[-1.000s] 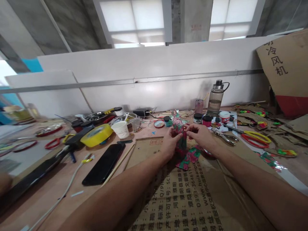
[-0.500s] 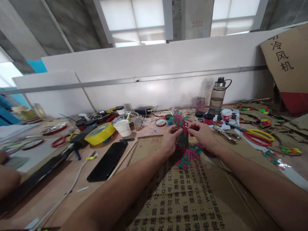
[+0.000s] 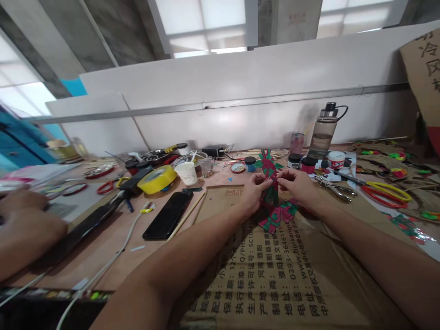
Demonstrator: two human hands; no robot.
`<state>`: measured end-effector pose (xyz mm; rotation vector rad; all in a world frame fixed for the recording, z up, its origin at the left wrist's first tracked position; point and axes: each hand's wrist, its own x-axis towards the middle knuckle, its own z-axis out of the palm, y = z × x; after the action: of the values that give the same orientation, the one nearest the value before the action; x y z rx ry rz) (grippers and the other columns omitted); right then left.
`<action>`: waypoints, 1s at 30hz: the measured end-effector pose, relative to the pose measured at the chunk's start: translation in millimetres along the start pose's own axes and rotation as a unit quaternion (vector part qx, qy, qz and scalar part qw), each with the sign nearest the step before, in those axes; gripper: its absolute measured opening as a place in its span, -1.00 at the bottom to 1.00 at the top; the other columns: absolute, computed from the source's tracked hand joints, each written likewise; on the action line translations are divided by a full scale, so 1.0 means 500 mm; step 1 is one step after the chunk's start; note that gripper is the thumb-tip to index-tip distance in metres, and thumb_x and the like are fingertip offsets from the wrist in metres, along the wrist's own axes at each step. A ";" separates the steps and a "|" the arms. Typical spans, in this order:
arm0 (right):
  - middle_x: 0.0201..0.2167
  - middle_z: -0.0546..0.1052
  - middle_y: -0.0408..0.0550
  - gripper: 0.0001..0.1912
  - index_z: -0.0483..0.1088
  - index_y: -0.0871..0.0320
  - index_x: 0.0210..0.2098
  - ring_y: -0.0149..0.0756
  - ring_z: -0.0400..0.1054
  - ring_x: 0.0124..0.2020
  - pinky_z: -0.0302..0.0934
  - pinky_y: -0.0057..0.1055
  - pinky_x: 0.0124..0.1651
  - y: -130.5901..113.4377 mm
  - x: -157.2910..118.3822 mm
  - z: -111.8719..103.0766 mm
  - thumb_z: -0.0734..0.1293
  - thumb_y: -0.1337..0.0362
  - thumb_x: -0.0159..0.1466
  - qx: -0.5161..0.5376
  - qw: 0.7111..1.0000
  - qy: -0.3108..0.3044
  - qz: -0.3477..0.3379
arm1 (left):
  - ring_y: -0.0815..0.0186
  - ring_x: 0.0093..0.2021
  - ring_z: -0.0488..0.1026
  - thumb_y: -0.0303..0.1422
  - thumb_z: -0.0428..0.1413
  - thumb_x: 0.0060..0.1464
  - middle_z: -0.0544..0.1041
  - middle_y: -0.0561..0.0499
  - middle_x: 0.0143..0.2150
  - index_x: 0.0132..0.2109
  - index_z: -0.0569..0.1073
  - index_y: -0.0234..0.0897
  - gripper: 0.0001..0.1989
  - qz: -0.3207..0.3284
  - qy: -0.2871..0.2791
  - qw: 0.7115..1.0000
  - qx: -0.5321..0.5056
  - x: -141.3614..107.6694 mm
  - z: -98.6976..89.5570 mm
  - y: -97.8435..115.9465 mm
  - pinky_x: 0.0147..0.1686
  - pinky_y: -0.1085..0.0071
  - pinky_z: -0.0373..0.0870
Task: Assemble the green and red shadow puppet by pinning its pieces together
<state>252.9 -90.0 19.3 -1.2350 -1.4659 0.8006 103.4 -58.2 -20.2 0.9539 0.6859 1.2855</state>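
Note:
My left hand [image 3: 255, 195] is closed on the edge of a thin cut-out painted green and magenta [image 3: 268, 166], held upright above the cardboard. My right hand [image 3: 299, 187] pinches thumb and fingertips together against the cut-out's right edge; anything small between those fingers is too tiny to make out. Just below my hands is a lower painted part [image 3: 279, 215] in the same colours, close to the cardboard. Whether it joins the upright part is hidden. Under both forearms lies a flattened printed cardboard sheet [image 3: 254, 284].
Left of the cardboard are a black phone [image 3: 168, 215], a wooden stick [image 3: 187, 214], yellow tape [image 3: 157, 179] and a paper cup [image 3: 186, 173]. Pliers [image 3: 335, 189], scissors [image 3: 385, 192], paint jars [image 3: 294, 161] and a bottle [image 3: 322, 135] stand or lie right. Another person's hand [image 3: 30, 224] is far left.
The camera view has turned a little to the left, so everything sits farther right. Both hands stay at the painted cut-out, which now faces me somewhat differently. More of the other person's hand shows.

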 end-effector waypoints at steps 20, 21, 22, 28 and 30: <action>-0.50 0.47 -0.17 -0.85 0.43 0.18 -0.44 -0.42 0.33 -0.51 0.33 -0.42 -0.40 -0.002 -0.004 0.008 0.38 0.25 -0.02 0.080 0.996 0.004 0.035 | 0.41 -0.26 0.43 -0.48 0.34 -0.27 0.44 0.14 -0.38 -0.16 0.45 -0.20 -0.57 0.075 0.033 0.996 -0.028 0.000 -0.003 0.011 -0.10 0.44 0.33; -0.50 0.47 -0.18 -0.85 0.43 0.18 -0.44 -0.43 0.33 -0.51 0.33 -0.42 -0.40 -0.001 -0.004 0.009 0.38 0.26 -0.02 0.082 0.996 0.004 0.036 | 0.42 -0.27 0.42 -0.48 0.34 -0.27 0.44 0.14 -0.38 -0.17 0.44 -0.21 -0.57 0.075 0.033 0.996 -0.028 0.001 -0.004 0.010 -0.10 0.45 0.32; -0.51 0.45 -0.19 -0.85 0.42 0.18 -0.45 -0.43 0.32 -0.52 0.32 -0.43 -0.40 -0.001 -0.005 0.010 0.38 0.26 -0.02 0.084 0.996 0.003 0.037 | 0.43 -0.28 0.41 -0.47 0.34 -0.27 0.43 0.14 -0.38 -0.19 0.43 -0.22 -0.58 0.073 0.031 0.996 -0.028 0.002 -0.005 0.009 -0.11 0.45 0.32; -0.52 0.47 -0.17 -0.87 0.41 0.17 -0.46 -0.40 0.35 -0.48 0.35 -0.38 -0.31 -0.002 -0.006 0.012 0.38 0.26 -0.02 0.088 0.996 -0.001 0.032 | 0.43 -0.35 0.37 -0.39 0.38 -0.29 0.41 0.13 -0.38 -0.33 0.39 -0.27 -0.63 0.047 0.036 0.998 0.002 -0.007 0.003 0.012 -0.23 0.45 0.32; -0.49 0.49 -0.15 -0.85 0.42 0.17 -0.45 -0.38 0.36 -0.45 0.35 -0.36 -0.28 -0.001 -0.006 0.011 0.39 0.25 -0.02 0.090 0.995 -0.002 0.036 | 0.43 -0.37 0.35 -0.37 0.39 -0.31 0.40 0.14 -0.40 -0.36 0.37 -0.28 -0.63 0.044 0.035 0.998 0.012 -0.011 0.006 0.015 -0.26 0.45 0.32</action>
<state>247.1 -92.2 17.5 -1.1554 -1.3272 0.9612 101.4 -64.0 -12.7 0.9715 0.7229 1.3968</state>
